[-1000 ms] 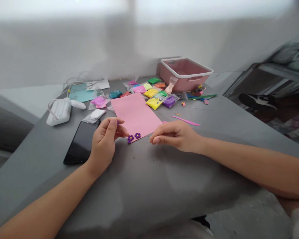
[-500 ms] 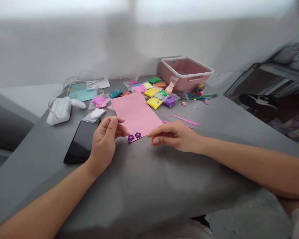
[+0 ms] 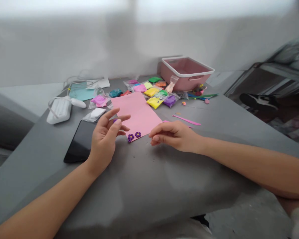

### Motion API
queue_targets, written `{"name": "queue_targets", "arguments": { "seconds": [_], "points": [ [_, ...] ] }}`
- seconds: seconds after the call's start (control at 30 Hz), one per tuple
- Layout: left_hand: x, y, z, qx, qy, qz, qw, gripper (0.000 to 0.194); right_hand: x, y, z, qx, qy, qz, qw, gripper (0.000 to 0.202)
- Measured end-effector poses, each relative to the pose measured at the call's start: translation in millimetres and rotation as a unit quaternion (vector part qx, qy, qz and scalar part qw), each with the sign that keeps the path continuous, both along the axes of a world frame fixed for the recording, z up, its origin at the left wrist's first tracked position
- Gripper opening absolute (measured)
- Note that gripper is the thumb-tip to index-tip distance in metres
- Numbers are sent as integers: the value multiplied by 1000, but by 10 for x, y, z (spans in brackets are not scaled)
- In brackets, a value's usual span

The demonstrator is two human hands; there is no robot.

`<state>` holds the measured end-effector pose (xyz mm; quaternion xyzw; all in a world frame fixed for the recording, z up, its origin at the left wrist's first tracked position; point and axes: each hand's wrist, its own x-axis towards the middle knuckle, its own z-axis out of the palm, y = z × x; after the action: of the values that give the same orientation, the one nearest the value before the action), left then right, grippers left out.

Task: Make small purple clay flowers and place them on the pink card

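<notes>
Near purple flowers, left hand splayed, right hand curled

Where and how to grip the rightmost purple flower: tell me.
Pinch the rightmost purple flower by its outer petals, probably best from the right: it lies face up on the pink paper, with another purple flower close on its left.

Between the left hand and the right hand, an open lane is running over the near worktop to the pink sheet, with purple flowers sitting at its end. Beyond, bright packets and a basket are blocking passage; a phone is crowding the left flank.
</notes>
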<state>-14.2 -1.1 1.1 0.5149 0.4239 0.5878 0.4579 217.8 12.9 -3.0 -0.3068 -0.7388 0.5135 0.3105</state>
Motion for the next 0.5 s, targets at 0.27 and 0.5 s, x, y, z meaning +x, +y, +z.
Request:
{"name": "queue_targets", "arguments": {
  "seconds": [0.27, 0.5],
  "points": [
    [19, -60, 23, 2, -47, -91, 995, 40, -12, -49, -28, -5, 48, 12, 999, 23],
    [149, -194, 5, -61, 20, -147, 987, 34, 32, -86, 11, 422, -28, 15, 906, 9]
  ]
}}
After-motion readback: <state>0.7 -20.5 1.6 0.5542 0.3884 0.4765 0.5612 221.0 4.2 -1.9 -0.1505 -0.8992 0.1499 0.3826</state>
